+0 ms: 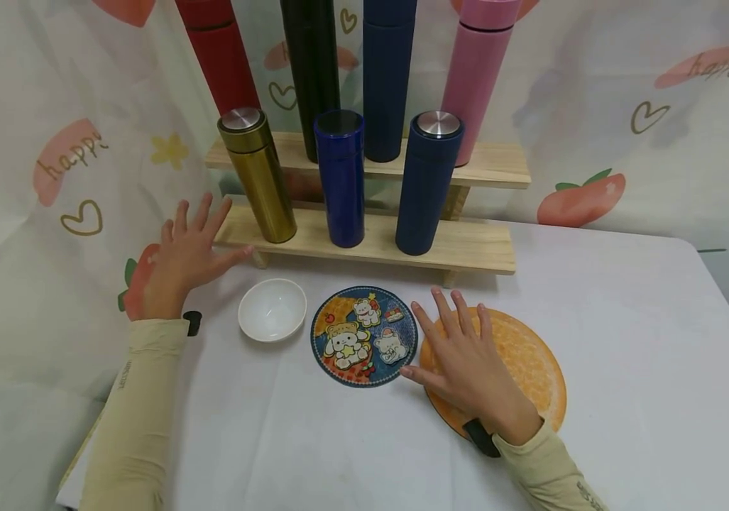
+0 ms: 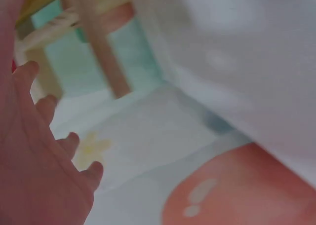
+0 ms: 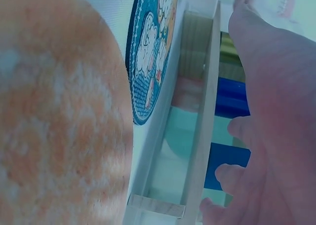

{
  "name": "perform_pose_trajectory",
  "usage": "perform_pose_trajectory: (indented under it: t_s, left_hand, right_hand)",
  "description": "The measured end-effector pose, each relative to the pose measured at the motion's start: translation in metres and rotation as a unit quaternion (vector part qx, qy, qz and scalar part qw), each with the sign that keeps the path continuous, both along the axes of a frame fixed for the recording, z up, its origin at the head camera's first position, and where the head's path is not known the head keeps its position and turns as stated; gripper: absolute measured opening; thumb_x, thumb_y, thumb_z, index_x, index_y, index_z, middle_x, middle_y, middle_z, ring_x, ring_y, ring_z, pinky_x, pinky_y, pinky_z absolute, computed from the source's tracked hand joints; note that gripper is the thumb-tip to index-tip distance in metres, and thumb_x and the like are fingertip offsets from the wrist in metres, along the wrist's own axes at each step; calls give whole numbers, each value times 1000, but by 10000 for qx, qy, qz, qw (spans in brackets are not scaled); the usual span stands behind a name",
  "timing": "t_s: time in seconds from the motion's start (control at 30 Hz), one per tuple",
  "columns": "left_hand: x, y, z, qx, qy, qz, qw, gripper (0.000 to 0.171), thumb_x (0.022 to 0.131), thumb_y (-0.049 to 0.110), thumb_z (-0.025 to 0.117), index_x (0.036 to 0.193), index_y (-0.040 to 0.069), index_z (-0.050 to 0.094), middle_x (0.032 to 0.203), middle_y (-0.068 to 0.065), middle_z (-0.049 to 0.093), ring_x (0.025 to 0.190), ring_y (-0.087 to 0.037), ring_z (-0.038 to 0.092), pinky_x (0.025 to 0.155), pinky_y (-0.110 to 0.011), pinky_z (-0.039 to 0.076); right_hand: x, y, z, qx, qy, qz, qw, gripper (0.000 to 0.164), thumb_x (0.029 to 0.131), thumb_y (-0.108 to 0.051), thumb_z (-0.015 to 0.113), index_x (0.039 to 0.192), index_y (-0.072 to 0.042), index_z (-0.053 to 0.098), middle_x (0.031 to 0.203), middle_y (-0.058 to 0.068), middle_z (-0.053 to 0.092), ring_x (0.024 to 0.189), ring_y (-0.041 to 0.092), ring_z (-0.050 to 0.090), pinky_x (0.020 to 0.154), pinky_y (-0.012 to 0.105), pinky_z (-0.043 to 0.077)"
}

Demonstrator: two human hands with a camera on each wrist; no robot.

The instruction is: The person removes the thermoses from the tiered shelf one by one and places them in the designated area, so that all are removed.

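Observation:
My left hand (image 1: 188,252) is spread with straight fingers at the left end of the wooden rack's lower shelf (image 1: 364,234), nearest the gold flask (image 1: 268,188), and holds nothing. My right hand (image 1: 466,358) is spread too, over the orange round mat (image 1: 533,355), its thumb tip by the edge of the cartoon round mat (image 1: 364,337). In the right wrist view the orange mat (image 3: 59,126) fills the left side, with my fingers (image 3: 276,151) at the right. A white bowl (image 1: 272,310) sits between the left hand and the cartoon mat.
Beside the gold flask stand a shiny blue flask (image 1: 341,184) and a navy flask (image 1: 424,188). The upper shelf (image 1: 498,163) bears red (image 1: 223,64), black (image 1: 313,78), dark blue (image 1: 388,85) and pink (image 1: 475,78) flasks. A patterned cloth (image 1: 620,106) hangs behind; the white table (image 1: 645,341) extends right.

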State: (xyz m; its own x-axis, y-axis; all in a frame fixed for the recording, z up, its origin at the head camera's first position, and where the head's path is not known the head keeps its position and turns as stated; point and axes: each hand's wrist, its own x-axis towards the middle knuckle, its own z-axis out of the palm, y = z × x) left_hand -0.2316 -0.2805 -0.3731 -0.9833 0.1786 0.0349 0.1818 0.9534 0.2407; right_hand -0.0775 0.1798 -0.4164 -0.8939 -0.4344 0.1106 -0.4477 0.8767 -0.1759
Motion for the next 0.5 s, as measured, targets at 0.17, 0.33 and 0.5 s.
perform_pose_trajectory:
  t_s: [0.17,0.33,0.5]
  left_hand:
    - [-9,-5,-18,5,-121,-10,9999,101,98,80,50,174,24,14,180,-8,0,160,-50,-10,123,-73,-3]
    - [-9,-9,-26,145,-229,80,9996,100,100,79,48,174,20,18,179,-12,10,159,-55,-7,120,-78,-1]
    - [-9,-12,-29,380,-398,206,9983,101,100,80,47,173,17,19,178,-15,14,159,-54,-6,120,-77,-1]
  right_hand:
    - [0,1,1,-60,-37,1,10000,100,93,-67,72,168,-9,37,175,25,15,159,52,13,122,74,8]
    - [1,3,3,-157,-7,16,9999,100,94,-66,73,168,-9,36,176,24,13,159,51,13,123,73,8]
    - [2,5,11,-593,-57,78,9982,96,96,-59,74,167,-7,36,175,25,16,157,52,20,121,74,15]
